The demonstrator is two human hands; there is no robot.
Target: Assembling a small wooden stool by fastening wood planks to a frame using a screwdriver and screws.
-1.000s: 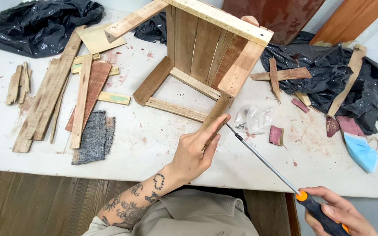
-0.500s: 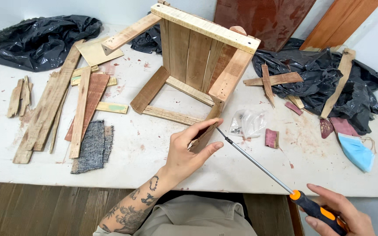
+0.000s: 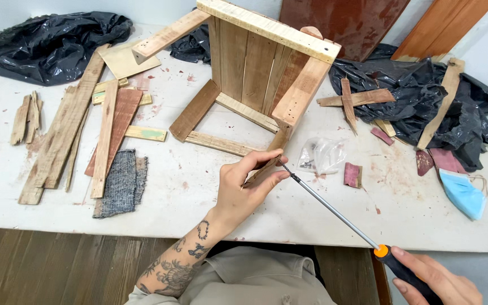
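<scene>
A small wooden stool-like frame (image 3: 258, 73) of pallet slats lies on its side on the white table (image 3: 187, 192). My left hand (image 3: 248, 185) pinches the end of its near leg, right where the screwdriver tip meets the wood. My right hand (image 3: 433, 279) grips the black and orange handle of a long screwdriver (image 3: 334, 209), whose steel shaft runs up and left to that leg end. Whether a screw sits under the tip is hidden by my fingers.
Loose wooden slats (image 3: 69, 130) and a grey cloth piece (image 3: 118, 183) lie at the left. A clear plastic bag (image 3: 323, 155), small red wood bits, a blue face mask (image 3: 461, 192) and black plastic sheeting (image 3: 425, 96) lie at the right. More black sheeting (image 3: 52, 45) sits back left.
The view has shifted a little. My left hand has closed from spread fingers into a pinch on the leg end, and the screwdriver tip stays at the same spot.
</scene>
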